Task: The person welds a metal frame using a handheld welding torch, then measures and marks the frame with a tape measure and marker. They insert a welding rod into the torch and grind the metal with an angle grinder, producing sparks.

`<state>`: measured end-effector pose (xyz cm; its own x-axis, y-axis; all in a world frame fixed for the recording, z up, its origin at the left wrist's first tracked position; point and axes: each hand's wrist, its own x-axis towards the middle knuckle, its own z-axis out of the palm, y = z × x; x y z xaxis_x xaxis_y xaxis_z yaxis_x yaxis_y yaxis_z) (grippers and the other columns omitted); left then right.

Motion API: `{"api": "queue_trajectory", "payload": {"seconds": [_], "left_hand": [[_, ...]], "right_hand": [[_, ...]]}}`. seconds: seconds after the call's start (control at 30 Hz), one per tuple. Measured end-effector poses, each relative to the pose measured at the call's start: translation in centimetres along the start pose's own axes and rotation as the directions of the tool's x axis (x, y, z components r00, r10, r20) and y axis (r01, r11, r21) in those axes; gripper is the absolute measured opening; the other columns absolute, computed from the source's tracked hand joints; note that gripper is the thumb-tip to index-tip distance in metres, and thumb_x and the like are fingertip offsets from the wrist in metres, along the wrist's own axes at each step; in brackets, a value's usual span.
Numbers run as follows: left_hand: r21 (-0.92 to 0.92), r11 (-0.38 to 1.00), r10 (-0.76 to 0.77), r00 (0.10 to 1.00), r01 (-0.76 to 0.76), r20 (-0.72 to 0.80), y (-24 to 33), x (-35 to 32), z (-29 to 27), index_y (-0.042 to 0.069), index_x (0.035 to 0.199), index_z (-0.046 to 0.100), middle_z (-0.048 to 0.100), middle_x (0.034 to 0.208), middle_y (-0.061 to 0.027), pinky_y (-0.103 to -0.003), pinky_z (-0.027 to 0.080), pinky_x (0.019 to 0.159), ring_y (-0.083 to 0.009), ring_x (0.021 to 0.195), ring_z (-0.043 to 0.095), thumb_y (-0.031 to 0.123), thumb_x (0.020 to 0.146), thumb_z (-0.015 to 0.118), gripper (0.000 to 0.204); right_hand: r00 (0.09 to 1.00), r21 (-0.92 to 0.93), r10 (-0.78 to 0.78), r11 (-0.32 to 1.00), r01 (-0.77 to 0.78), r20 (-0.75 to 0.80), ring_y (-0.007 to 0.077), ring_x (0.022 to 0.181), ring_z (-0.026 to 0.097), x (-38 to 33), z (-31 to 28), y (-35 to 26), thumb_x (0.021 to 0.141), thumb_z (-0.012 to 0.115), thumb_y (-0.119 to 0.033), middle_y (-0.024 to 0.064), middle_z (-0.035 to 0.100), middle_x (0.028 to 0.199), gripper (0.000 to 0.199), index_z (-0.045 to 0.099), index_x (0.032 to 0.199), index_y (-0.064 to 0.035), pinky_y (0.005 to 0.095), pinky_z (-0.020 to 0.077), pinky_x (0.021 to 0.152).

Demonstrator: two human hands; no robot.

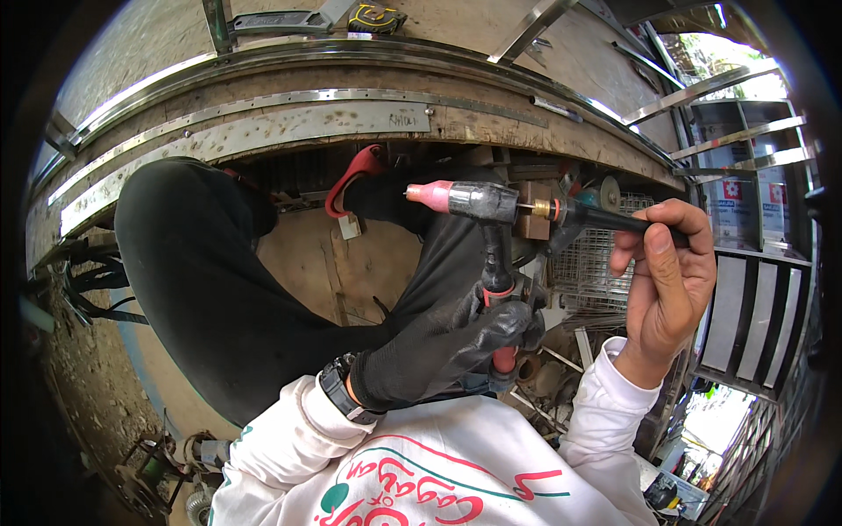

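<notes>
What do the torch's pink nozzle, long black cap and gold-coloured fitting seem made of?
Pink nozzle: probably ceramic, opaque with little shine. Long black cap: likely smooth plastic, evenly dark. Gold-coloured fitting: probably brass, judging by its yellow metallic shine.

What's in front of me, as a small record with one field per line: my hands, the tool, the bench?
Left hand: black glove, gripping the torch
Right hand: bare, fingers pinching the long black cap
Nozzle: pink, pointing left
Joint: thin rod and brass piece between torch head and cap
Bench: wooden, pale metal strip along the near edge
On bench: yellow-and-black tape measure, shiny metal rails
</notes>
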<state>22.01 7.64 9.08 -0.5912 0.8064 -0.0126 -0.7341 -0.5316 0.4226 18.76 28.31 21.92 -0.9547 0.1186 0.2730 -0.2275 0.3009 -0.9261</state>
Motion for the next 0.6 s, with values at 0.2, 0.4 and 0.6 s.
{"api": "queue_trajectory", "payload": {"seconds": [0.2, 0.4, 0.6], "left_hand": [[0.244, 0.953, 0.18, 0.984, -0.177, 0.012, -0.6, -0.5, -1.4, -0.002, 0.146, 0.048, 0.059, 0.133, -0.0112, -0.04, 0.048, 0.104, -0.0228, 0.118, 0.061, 0.028, 0.112, 0.051, 0.045], [-0.273, 0.952, 0.222, 0.928, -0.14, 0.298, -1.1, 1.1, -2.8, -0.003, 0.138, 0.054, 0.062, 0.125, -0.0137, -0.04, 0.05, 0.1, -0.0221, 0.112, 0.063, 0.01, 0.112, 0.042, 0.032], [0.04, 0.988, 0.147, 0.989, -0.146, -0.012, -3.5, -0.7, -4.3, -0.005, 0.133, 0.057, 0.062, 0.126, -0.0167, -0.038, 0.051, 0.098, -0.0235, 0.111, 0.066, -0.014, 0.1, 0.044, 0.037]], "right_hand": [[0.997, 0.049, 0.033, 0.998, -0.03, -0.065, 0.0124, 0.054, 0.061, -0.4, 0.0, -0.8, 0.1, 0.072, -0.019, 0.0092, 0.068, 0.073, 0.026, 0.062, 0.112, 0.0013, 0.023, 0.0455, 0.046], [0.99, 0.165, -0.118, 0.978, 0.129, -0.071, 0.0109, 0.051, 0.056, -0.3, -0.4, -0.8, 0.105, 0.068, -0.026, 0.011, 0.067, 0.072, 0.03, 0.058, 0.116, 0.0002, 0.0207, 0.0432, 0.044], [0.999, 0.376, -0.032, 0.926, 0.02, 0.024, 0.0119, 0.051, 0.055, 0.0, -0.5, -0.8, 0.11, 0.057, -0.026, 0.0121, 0.065, 0.078, 0.029, 0.056, 0.12, 0.0007, 0.0222, 0.0426, 0.042]]}}
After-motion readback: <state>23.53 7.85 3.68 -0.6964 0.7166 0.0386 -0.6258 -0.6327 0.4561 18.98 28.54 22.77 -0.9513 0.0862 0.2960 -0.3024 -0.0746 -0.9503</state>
